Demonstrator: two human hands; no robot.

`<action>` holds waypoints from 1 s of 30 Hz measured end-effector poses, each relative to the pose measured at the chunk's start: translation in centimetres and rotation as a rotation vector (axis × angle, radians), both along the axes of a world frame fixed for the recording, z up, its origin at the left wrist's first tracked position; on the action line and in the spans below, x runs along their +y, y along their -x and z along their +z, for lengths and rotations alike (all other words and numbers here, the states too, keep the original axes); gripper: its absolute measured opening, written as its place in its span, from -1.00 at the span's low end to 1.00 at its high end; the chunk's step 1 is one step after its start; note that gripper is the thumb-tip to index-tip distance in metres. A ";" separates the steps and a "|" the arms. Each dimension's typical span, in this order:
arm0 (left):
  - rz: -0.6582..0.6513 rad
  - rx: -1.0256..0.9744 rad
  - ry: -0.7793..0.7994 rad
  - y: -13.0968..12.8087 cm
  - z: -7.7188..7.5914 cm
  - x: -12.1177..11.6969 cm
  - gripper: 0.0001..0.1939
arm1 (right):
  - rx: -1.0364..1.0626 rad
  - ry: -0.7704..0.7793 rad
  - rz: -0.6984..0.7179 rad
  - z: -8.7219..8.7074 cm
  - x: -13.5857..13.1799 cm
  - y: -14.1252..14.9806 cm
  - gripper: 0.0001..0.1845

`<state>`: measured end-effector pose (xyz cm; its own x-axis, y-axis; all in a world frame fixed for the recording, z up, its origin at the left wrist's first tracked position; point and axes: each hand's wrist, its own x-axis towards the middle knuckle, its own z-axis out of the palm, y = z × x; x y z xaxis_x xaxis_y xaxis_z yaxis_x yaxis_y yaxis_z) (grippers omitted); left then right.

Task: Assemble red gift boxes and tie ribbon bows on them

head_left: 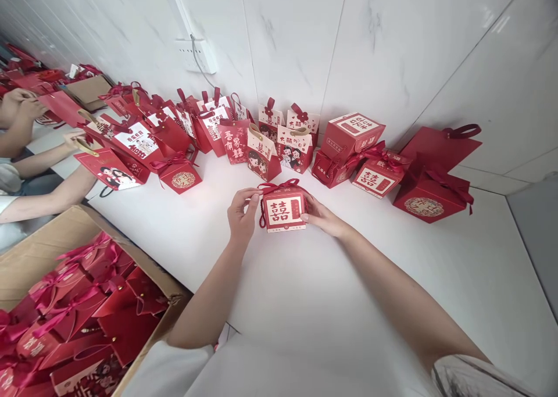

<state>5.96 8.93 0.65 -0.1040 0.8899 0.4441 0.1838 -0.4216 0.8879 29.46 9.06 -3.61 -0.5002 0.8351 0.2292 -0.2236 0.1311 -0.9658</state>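
Note:
A small red gift box (285,218) with a cream front panel, red characters and a ribbon bow on top stands on the white table in front of me. My right hand (325,215) grips its right side, thumb on the front and fingers partly hidden behind. At the opposite side, my left hand (244,214) has its thumb and fingertips closed at the upper left corner, by the ribbon and a red cord. Just behind it stand several upright favour boxes, among them one with cartoon faces (263,156).
Red boxes, some stacked (354,134), stand to the right near the marbled wall (296,36). More favour boxes (131,144) crowd the left. An open carton (146,249) full of ribboned red boxes is at lower left. Other people's hands (20,106) work at far left.

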 end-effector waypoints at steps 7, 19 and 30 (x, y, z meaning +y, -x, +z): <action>0.015 -0.101 0.082 0.4 -0.3 -0.2 -0.64 | 0.051 0.071 -0.090 -0.6 0.2 -0.2 -0.20; -0.412 -0.141 0.509 -1.4 -2.3 -0.4 -0.13 | 0.068 0.214 -0.172 -1.5 0.8 -0.8 -0.32; -0.336 -0.082 0.492 -1.6 -2.1 -0.5 -0.10 | 0.093 0.235 -0.160 -0.8 0.6 -0.7 -0.32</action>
<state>7.58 8.42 -1.49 0.2019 0.9791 -0.0258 0.0344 0.0192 0.9992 30.16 9.71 -4.37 -0.3435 0.9373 0.0588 -0.3067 -0.0528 -0.9503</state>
